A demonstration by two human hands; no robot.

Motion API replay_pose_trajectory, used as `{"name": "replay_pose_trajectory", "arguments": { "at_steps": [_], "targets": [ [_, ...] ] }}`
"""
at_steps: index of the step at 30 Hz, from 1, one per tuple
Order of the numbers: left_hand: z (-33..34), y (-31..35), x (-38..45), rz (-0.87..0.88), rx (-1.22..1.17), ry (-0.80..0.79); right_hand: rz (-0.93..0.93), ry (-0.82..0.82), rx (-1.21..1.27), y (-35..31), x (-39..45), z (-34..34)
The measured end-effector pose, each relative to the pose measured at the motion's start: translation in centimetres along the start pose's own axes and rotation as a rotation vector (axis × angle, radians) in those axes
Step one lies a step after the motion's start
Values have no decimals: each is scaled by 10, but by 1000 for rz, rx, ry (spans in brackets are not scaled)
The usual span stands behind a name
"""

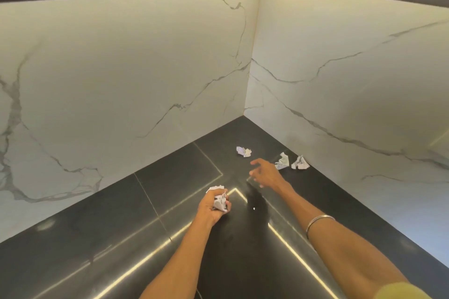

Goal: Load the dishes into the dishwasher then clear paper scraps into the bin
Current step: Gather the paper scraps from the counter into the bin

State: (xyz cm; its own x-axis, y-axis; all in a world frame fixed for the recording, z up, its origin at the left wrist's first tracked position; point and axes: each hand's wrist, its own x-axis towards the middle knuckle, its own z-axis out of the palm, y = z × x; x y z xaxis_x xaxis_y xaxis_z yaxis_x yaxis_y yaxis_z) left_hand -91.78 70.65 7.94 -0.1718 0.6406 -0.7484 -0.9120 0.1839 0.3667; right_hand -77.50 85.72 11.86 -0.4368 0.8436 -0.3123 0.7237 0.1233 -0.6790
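Black counter (73, 238), glossy, with thin bright lines crossing it; fills the lower half of the frame, in a corner of marbled white wall (121, 68).

Left hand (213, 206), lower centre: fingers curled round a wad (220, 202) of crumpled white paper, part of it sticking out above the knuckles.

Right hand (266, 173), just right of centre: fingers spread and loose, holding nothing, stretched over the counter toward the corner. Metal bangle (319, 222) on that forearm; yellow sleeve (398, 291) at the lower right edge.

Loose scraps, three, all on the counter:
- scrap one (243, 152), above and left of the right fingertips, apart from them;
- scrap two (282, 160), just right of the right hand, very near it;
- scrap three (300, 162), beside scrap two, nearest the right wall.
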Motion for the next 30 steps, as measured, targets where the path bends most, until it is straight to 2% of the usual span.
{"name": "replay_pose_trajectory", "arguments": {
  "at_steps": [4, 7, 9, 12, 15, 18, 22, 24, 27, 30],
  "targets": [
    [-2, 9, 4, 9, -46, -5, -30, 32, -128, -16, 39, -1],
    [-10, 15, 10, 3, -102, -13, -36, 78, -133, -30, 64, 6],
    [-12, 17, 14, -2, -99, -14, -30, 45, -138, -34, 75, 14],
    [-11, 16, 16, -11, -71, 0, -50, -16, -363, -26, 85, 27],
    [-12, 15, 13, -16, -65, -7, -162, 98, -458, -9, 83, 44],
    [-10, 15, 10, -6, -50, -3, -173, 226, -271, 4, 70, 53],
    [-8, 8, 8, 17, -27, -15, -14, 216, 33, -5, 39, 47],
    [-7, 4, 7, 26, -31, -47, -2, 124, 246, -11, 22, 50],
    [-10, -5, 4, 34, -88, -77, 17, -151, 530, -16, -6, 59],
    [-18, -11, 0, 56, -132, -97, 3, -287, 572, -18, -26, 62]
  ]
}}
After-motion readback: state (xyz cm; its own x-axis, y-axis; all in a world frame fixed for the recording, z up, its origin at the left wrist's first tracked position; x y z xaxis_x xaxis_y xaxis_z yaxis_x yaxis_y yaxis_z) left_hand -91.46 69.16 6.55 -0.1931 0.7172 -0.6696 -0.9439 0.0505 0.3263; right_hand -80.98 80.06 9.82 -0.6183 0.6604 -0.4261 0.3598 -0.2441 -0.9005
